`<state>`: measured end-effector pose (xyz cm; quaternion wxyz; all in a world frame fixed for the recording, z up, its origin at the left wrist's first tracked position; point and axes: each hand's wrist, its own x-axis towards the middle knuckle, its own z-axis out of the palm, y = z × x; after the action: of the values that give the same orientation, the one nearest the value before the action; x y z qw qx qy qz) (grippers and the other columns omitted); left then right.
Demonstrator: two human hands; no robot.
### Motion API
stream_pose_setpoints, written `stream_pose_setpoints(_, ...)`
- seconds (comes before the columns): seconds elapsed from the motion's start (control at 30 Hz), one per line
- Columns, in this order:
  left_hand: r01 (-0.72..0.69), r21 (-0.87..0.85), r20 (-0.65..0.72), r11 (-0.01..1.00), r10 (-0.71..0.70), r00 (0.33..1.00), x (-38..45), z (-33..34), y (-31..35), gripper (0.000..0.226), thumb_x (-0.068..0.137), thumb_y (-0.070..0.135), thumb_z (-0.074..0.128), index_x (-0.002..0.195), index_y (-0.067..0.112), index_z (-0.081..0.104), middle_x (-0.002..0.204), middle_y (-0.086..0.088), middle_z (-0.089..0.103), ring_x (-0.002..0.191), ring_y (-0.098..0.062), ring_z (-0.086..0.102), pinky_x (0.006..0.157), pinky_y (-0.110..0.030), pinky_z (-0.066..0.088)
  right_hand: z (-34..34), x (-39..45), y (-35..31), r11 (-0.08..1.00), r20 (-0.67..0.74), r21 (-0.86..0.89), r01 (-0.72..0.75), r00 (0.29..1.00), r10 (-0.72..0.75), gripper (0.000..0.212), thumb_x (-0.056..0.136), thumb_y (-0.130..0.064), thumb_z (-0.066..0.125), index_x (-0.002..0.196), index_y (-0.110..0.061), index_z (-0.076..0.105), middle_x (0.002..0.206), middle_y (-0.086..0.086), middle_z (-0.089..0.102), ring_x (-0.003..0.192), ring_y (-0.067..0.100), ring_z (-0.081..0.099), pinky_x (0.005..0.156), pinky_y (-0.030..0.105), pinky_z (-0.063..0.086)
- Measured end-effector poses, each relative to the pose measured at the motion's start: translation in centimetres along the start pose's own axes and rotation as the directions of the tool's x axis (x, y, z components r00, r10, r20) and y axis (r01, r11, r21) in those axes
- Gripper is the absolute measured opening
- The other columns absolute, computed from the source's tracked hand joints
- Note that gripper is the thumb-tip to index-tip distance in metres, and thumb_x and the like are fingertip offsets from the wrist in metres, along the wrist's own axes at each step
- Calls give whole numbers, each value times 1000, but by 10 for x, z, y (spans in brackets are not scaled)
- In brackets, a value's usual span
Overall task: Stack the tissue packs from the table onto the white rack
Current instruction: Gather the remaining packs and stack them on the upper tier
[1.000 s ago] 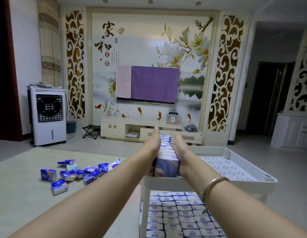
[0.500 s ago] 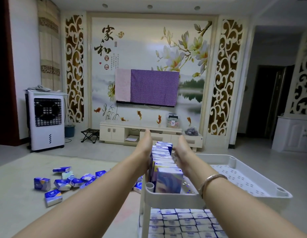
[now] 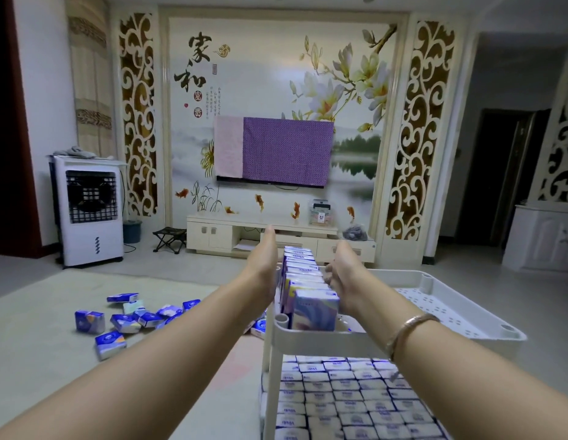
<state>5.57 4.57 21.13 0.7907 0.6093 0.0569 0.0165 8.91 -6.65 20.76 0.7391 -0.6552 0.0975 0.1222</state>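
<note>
Forearms reach in from the bottom corners of the frame toward the middle, the right one wearing a thin bracelet [image 3: 409, 328]. At lower right, nearest the camera, the lower shelf [image 3: 346, 398] of the white rack [image 3: 308, 339] is packed tight with tissue packs lying flat in rows. Above it, the top tray [image 3: 467, 315] holds one row of tissue packs [image 3: 305, 287] standing on edge along its left side, running away from the camera; the rest of the perforated tray floor shows bare white.

The left hand [image 3: 265, 258] is flat with straight fingers, just left of that row, gripping nothing. The right hand [image 3: 343, 271] sits just right of the row with fingers loosely relaxed, holding nothing; whether either palm touches the packs cannot be told.

Left of centre, loose tissue packs [image 3: 130, 315] lie scattered on the pale floor. Farther back stand a white air cooler [image 3: 89, 211] at left, a low TV cabinet [image 3: 232, 233], and a wall television under a purple cloth [image 3: 282, 150].
</note>
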Motion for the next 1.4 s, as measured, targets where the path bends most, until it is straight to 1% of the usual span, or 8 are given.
stream_pose_setpoints(0.13, -20, 25, 36, 999, 19, 999, -24, -7, -8, 68, 100, 54, 19, 148, 7, 27, 145, -12, 44, 124, -14, 52, 76, -22, 44, -5, -27, 5, 998, 52, -53, -17, 998, 20, 68, 96, -61, 14, 117, -2, 41, 85, 11, 55, 68, 25, 58, 50, 35, 50)
stream_pose_setpoints(0.27, -36, 87, 101, 996, 27, 995, -43, -9, -18, 77, 99, 54, 19, 129, -9, 51, 89, -20, 73, 52, -8, 67, 44, -14, 48, 8, -42, 13, 997, 200, 19, -69, 978, 64, 80, 92, -66, 7, 90, -5, 59, 91, 16, 67, 79, 29, 62, 68, 37, 50)
stream_pose_setpoints(0.37, -23, 91, 125, 996, 11, 992, -42, -10, -27, 77, 97, 61, 17, 119, 5, 64, 107, -12, 71, 88, -17, 69, 80, -27, 53, 13, -38, 15, 997, 140, 47, -66, 988, 59, 76, 90, -66, 9, 87, -8, 58, 93, 16, 65, 79, 29, 59, 72, 34, 47)
stream_pose_setpoints(0.57, -64, 164, 175, 984, 35, 984, -57, -15, -23, 70, 99, 55, 16, 134, 6, 52, 129, -2, 58, 118, -19, 57, 93, -26, 43, 7, -68, 10, 973, -45, -173, 155, 985, -165, 58, 101, -47, 13, 99, -2, 49, 97, 14, 59, 110, 31, 54, 98, 38, 41)
stream_pose_setpoints(0.67, -91, 167, 49, 982, 84, 995, -58, -37, -18, 73, 97, 58, 19, 149, 7, 24, 155, -5, 28, 143, -21, 27, 113, -35, 18, 16, -87, 9, 851, -119, -392, 350, 898, -424, 53, 101, -40, 17, 130, -8, 47, 134, 13, 50, 120, 27, 44, 97, 35, 32)
stream_pose_setpoints(0.83, -98, 82, -127, 992, 108, 986, -61, -96, -20, 72, 97, 59, 20, 152, 13, 15, 159, -7, 14, 146, -24, 15, 117, -45, 10, 64, -117, 17, 615, 48, -450, 647, 705, -707, 38, 99, -22, 33, 114, 4, 57, 119, 19, 60, 115, 31, 52, 91, 35, 42)
stream_pose_setpoints(1.17, -64, 312, -409, 948, 194, 892, -61, -278, -82, 19, 97, 21, 49, 111, 17, 60, 126, -2, 55, 104, -12, 48, 89, -26, 33, 183, -47, 121, 666, 348, -488, 565, 825, -445, 29, 94, -15, 45, 117, -13, 62, 108, 2, 63, 86, 10, 54, 62, 18, 42)
stream_pose_setpoints(1.4, 93, 592, -443, 801, 227, 868, 3, -376, -137, 39, 93, 4, 45, 130, 14, 51, 140, -6, 48, 130, -18, 43, 99, -25, 34, 229, 69, 203, 602, 333, -616, 508, 860, -386, 37, 83, -2, 45, 115, -13, 61, 119, 5, 63, 116, 18, 55, 93, 26, 42)
